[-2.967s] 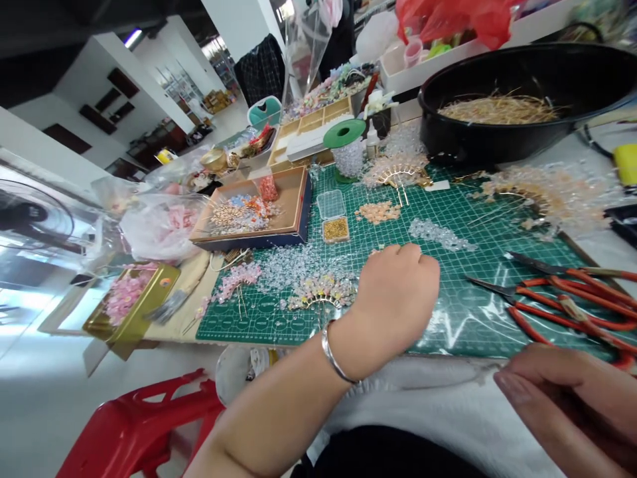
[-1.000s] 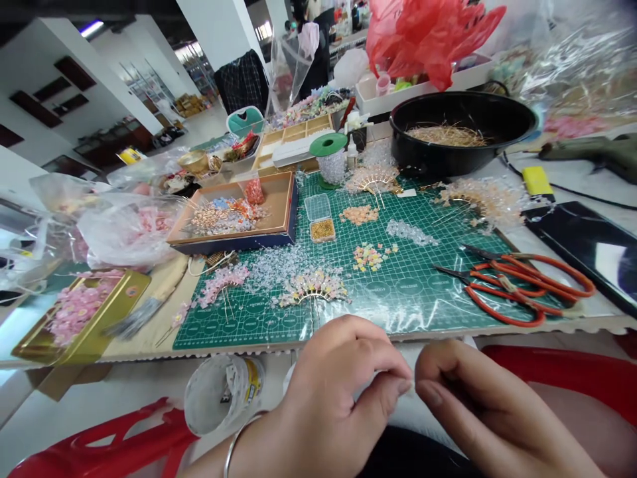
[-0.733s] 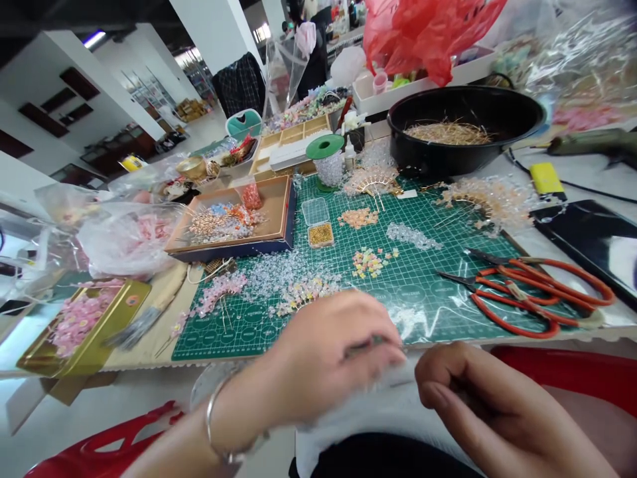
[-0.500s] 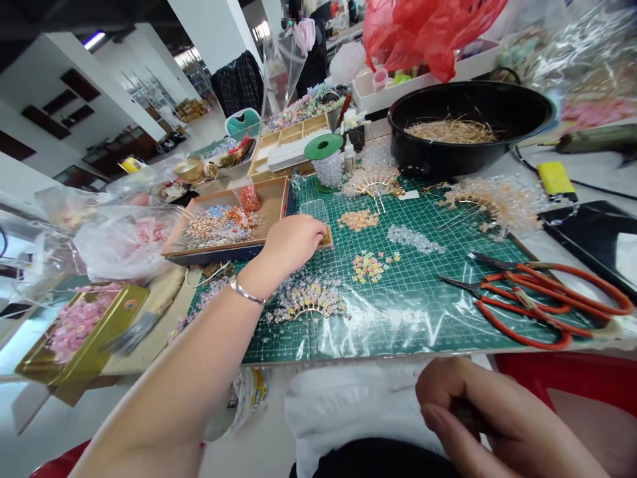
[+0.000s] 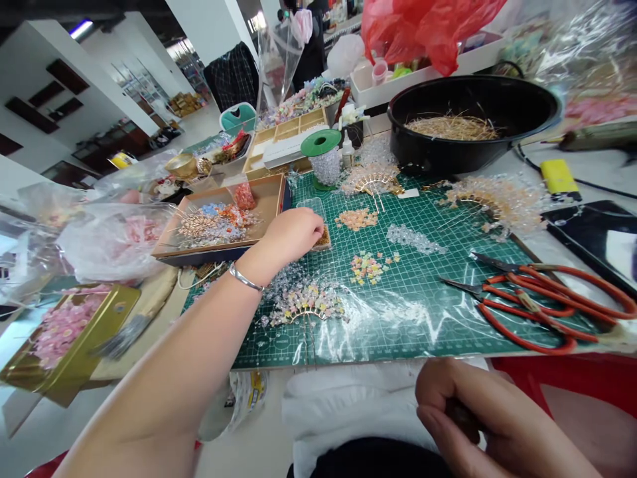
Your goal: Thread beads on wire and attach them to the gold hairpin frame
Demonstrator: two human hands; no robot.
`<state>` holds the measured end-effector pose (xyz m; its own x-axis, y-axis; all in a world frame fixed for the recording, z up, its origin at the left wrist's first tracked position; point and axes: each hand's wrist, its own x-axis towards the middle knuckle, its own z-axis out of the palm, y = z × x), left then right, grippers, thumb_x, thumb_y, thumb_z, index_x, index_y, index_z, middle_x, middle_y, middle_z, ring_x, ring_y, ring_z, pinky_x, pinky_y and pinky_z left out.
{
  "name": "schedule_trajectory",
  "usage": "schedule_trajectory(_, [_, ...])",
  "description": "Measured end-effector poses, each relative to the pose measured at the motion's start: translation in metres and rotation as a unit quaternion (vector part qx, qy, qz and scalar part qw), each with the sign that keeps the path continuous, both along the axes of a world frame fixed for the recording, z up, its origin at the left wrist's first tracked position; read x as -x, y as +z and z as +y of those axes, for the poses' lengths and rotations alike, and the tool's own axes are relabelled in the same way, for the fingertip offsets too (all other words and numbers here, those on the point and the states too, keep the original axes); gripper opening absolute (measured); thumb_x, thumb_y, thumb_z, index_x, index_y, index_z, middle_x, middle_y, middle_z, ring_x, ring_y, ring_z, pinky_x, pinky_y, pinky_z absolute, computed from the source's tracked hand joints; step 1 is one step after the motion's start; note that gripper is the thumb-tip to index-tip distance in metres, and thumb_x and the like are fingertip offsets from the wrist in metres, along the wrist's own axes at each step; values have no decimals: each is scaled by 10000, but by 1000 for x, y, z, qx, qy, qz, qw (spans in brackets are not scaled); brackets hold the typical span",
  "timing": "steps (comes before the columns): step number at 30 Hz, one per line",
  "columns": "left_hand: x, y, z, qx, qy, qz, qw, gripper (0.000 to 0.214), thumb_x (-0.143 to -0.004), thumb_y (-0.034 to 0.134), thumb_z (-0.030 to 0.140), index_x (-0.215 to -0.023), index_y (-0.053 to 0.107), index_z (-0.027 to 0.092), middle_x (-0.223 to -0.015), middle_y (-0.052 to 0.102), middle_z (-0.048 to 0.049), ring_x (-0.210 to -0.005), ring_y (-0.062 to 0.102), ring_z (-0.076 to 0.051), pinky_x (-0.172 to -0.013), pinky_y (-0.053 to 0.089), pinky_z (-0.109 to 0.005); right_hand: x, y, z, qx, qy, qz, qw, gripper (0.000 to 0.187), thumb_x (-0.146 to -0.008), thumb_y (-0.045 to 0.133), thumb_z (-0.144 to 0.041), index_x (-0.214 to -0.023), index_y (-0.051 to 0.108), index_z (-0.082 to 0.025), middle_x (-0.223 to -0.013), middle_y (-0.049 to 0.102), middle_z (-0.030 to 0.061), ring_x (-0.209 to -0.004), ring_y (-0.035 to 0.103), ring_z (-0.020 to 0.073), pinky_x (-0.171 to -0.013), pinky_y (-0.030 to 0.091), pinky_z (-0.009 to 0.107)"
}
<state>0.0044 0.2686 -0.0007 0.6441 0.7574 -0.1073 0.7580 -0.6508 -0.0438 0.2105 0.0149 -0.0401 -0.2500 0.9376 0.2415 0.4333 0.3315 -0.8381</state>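
Two hands work over a white worktop (image 5: 527, 176) in a wide, white-walled room, with dark shelves (image 5: 47, 76) at the far left. On the left, a gold tin (image 5: 64, 332) holds pink flowers, and a brown cardboard tray (image 5: 263, 199) holds beaded sprays. The left hand (image 5: 293, 236), a bangle (image 5: 245, 277) on its wrist, reaches across a green cutting mat (image 5: 398, 318), its fingers curled over a clear plastic box (image 5: 322, 238) of gold beads; whether they grip it, I cannot tell. Just near of it lies a beaded comb (image 5: 303, 305). Farther right, a black pan (image 5: 472, 113) holds straw. The right hand (image 5: 478, 418) closes around a small dark object (image 5: 462, 419), with two pairs of red-handled snips (image 5: 522, 342) on the mat beyond.
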Motion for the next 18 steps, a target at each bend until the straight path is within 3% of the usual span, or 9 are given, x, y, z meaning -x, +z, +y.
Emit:
schedule_trajectory(8, [8,3,-8,13,12,-50,999,214,-881,543,178,-797,739,183,-886,658,-69,-857,605,-209,-696,421,-298,7,10,-9,-9,3,-33,999,221,-924,493,-123,-744,450,-244,-589,545,-74,-473,529,70,-445,443,135])
schedule_trajectory(14, [11,10,-14,21,59,-159,985,168,-843,584,163,-730,709,164,-899,644,-77,-873,602,-214,-783,446,-335,12,12,-21,-1,13,-50,999,226,-931,480,-128,-742,453,-250,-583,541,-72,-462,512,82,-434,433,147])
schedule_trajectory(16, [10,17,-29,32,74,-207,975,156,-876,576,215,-807,706,164,-926,656,-75,-835,598,-193,-772,460,-335,15,13,-27,10,-4,-37,999,229,-950,470,-159,-745,450,-258,-575,523,-72,-455,485,93,-420,418,163])
schedule_trajectory(18, [7,22,-60,72,89,-266,957,217,-944,520,316,-966,684,176,-909,663,-57,-734,577,-155,-689,470,-309,20,14,-33,15,-57,-10,998,228,-975,458,-211,-755,445,-268,-567,490,-72,-445,443,108,-393,381,189])
